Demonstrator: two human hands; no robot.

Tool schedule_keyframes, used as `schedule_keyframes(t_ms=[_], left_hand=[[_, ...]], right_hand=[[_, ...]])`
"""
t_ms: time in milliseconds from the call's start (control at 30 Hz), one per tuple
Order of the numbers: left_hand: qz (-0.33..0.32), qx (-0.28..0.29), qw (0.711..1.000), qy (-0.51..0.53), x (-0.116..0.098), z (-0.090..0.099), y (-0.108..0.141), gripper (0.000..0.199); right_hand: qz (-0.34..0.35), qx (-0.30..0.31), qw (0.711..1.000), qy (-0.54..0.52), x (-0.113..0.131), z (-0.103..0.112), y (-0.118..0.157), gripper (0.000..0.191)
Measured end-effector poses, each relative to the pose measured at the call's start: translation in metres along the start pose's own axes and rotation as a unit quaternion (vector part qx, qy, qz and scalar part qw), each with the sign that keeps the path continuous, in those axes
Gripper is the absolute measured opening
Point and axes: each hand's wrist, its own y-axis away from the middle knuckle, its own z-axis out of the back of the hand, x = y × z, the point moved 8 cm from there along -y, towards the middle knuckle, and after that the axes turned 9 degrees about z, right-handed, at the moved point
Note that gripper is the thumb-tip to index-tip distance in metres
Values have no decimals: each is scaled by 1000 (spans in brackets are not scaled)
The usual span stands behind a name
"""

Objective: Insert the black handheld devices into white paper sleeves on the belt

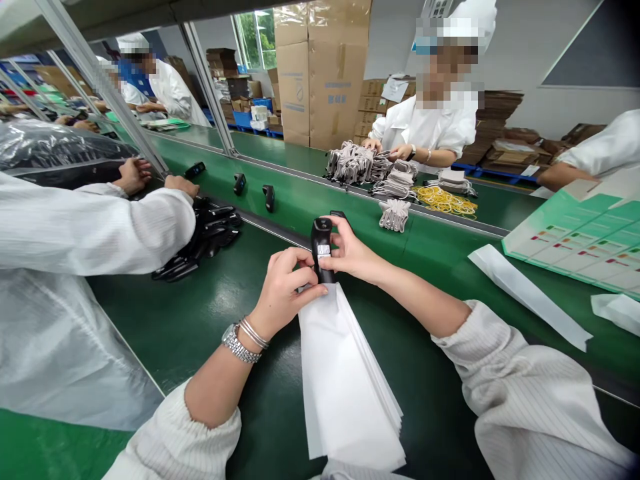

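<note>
In the middle of the head view, my right hand (353, 252) grips a black handheld device (321, 233), shaped like a barcode scanner, with a small white label. The device stands upright, its lower end at the mouth of a white bag (333, 373). My left hand (290, 283) is closed, thumb and fingers pinching the bag's top edge beside the device. Several such thin white bags lie stacked and fanned toward me. Just behind my right fingers shows part of another black device (339, 215).
Black devices (269, 198) lie on the green conveyor belt (295, 230). At left a co-worker's sleeve (100, 223) reaches over a black pile (200, 237). Across are bundled grey cables (353, 162), yellow bands (445, 200) and another worker. Green-white boxes (575, 233) and a loose white bag (530, 297) sit right.
</note>
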Motion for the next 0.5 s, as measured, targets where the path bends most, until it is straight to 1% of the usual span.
schedule_keyframes(t_ms=[67,100,167,233,300,333,367,433,500], left_hand=[[3,3,1000,25,-1,0,-1,22],[7,5,999,39,-1,0,-1,20],[22,10,998,65,0,0,-2,15],[42,9,996,79,3,0,-3,11],[67,-11,994,83,8,3,-3,8],[79,-28,993,84,11,6,-3,9],[90,-46,991,87,14,8,-2,9],[109,-76,986,99,19,13,-1,11],[128,-88,981,117,25,14,0,13]], right_hand=[[16,25,999,17,1,-6,1,77],[27,21,999,28,3,-6,2,75],[47,-12,998,48,4,-6,3,72],[53,-41,997,48,2,-8,5,64],[26,-35,999,22,-8,-17,7,48],[3,-20,1000,-1,-14,-24,8,40],[-20,-4,999,-26,-21,-30,10,36],[-56,22,996,-72,-32,-42,13,39],[-84,52,990,-98,-38,-51,16,38]])
